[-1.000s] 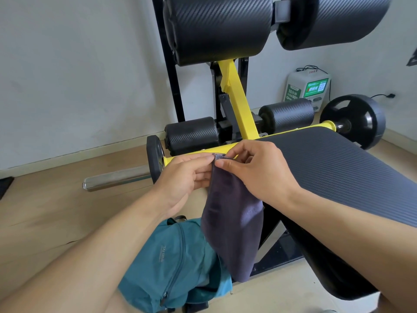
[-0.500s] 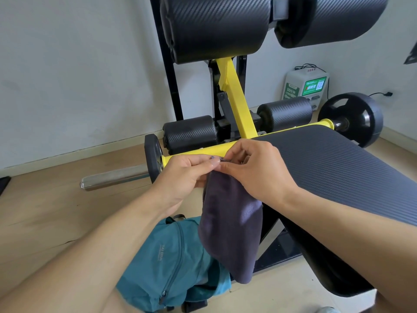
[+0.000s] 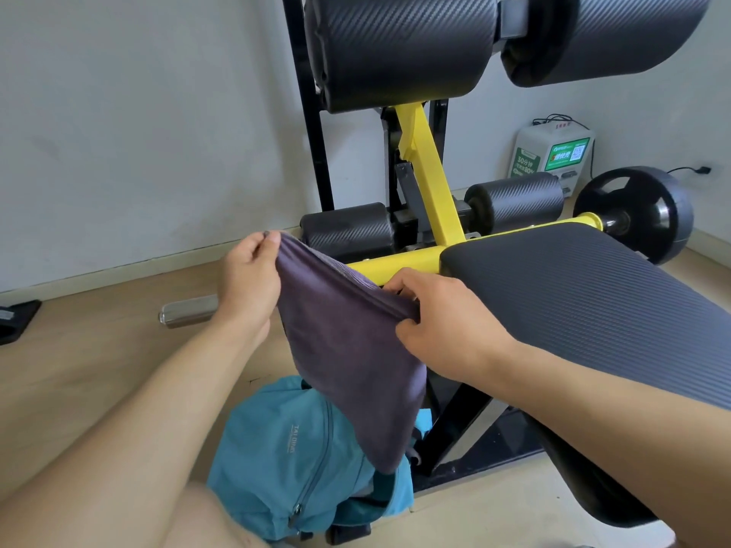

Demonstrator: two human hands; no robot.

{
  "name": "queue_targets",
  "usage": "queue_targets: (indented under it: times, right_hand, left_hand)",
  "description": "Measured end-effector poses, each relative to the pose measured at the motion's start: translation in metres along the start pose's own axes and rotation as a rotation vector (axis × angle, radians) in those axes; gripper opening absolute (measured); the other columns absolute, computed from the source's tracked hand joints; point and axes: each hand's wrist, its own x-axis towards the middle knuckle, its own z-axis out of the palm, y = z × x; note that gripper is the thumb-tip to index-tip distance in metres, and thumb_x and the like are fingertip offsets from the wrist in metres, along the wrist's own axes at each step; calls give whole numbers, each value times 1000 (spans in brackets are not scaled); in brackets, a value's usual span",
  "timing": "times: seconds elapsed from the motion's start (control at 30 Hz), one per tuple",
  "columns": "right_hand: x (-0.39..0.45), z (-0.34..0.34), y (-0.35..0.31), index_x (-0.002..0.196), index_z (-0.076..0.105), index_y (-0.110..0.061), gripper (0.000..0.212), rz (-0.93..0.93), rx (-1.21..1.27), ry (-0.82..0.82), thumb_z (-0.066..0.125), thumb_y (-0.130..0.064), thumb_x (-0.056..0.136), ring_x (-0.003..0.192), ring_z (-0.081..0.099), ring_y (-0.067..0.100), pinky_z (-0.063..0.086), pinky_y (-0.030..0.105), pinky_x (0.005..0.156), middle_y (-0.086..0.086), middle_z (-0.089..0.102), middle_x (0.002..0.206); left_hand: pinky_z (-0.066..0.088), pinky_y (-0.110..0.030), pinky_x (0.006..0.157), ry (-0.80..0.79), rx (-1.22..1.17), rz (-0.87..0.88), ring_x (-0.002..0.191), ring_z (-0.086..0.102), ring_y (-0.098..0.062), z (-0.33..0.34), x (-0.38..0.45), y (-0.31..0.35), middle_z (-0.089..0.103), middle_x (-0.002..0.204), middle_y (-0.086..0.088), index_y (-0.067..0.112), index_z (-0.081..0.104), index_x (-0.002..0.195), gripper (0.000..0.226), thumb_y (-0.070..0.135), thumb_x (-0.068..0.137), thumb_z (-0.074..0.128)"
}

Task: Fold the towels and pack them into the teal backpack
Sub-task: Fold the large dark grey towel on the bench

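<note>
- While held above the teal backpack (image 3: 285, 452), the towel (image 3: 348, 350) is pinched at its top corners by left hand (image 3: 249, 278) and right hand (image 3: 447, 322).
- Fingers are curled tight on the cloth; its edge is stretched, presumably to square the fold.

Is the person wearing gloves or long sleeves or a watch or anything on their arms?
No. The left hand and the right hand are both bare, with no gloves and no rings that I can see. Both forearms are bare too, right to the edge of the picture: no sleeves, no watch, no bracelet.
</note>
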Motion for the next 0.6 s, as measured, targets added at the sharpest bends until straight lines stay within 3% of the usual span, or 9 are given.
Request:
queue_targets:
  times: [0.1, 0.23, 0.4, 0.5, 0.6]
  right_hand:
    - [4, 0, -2, 111, 58, -29, 41, -43, -165, 42, 52, -4, 80, 88, 57, 22, 52, 41, 76, -9, 57, 105]
    - [11, -4, 3, 119, 52, -24, 40, -50, -130, 179, 52, -4, 85, 89, 59, 23, 51, 40, 76, -7, 54, 118]
    - [23, -5, 19, 94, 64, -28, 5, 39, 51, 343, 63, -24, 94, 83, 59, 4, 47, 26, 76, -16, 65, 95]
    - [26, -6, 26, 88, 73, -30, 8, 66, 180, 356, 69, -29, 94, 91, 63, 4, 50, 23, 83, -14, 68, 95]
    - [26, -11, 22, 85, 75, -33, 11, 81, 388, 341, 69, -32, 95, 91, 67, 0, 50, 18, 80, -13, 73, 93]
  left_hand:
    - [47, -28, 88, 30, -7, 14, 88, 59, -10, -6, 6, -2, 70, 91, 5, 19, 70, 84, 23, 24, 103, 57]
    - [45, -27, 79, 49, -5, 24, 83, 56, -10, -7, 6, -1, 67, 84, 8, 17, 68, 86, 23, 25, 104, 55]
    - [43, -25, 73, 142, -71, 15, 79, 52, -11, -11, 11, 1, 61, 78, 7, 21, 63, 74, 32, 25, 104, 55]
    - [44, -26, 75, 143, -62, 24, 79, 53, -11, -14, 13, -2, 63, 77, 9, 22, 65, 74, 31, 26, 103, 56]
    - [42, -26, 71, 151, -24, 29, 75, 49, -9, -16, 14, -5, 61, 77, 8, 20, 63, 76, 30, 25, 104, 55]
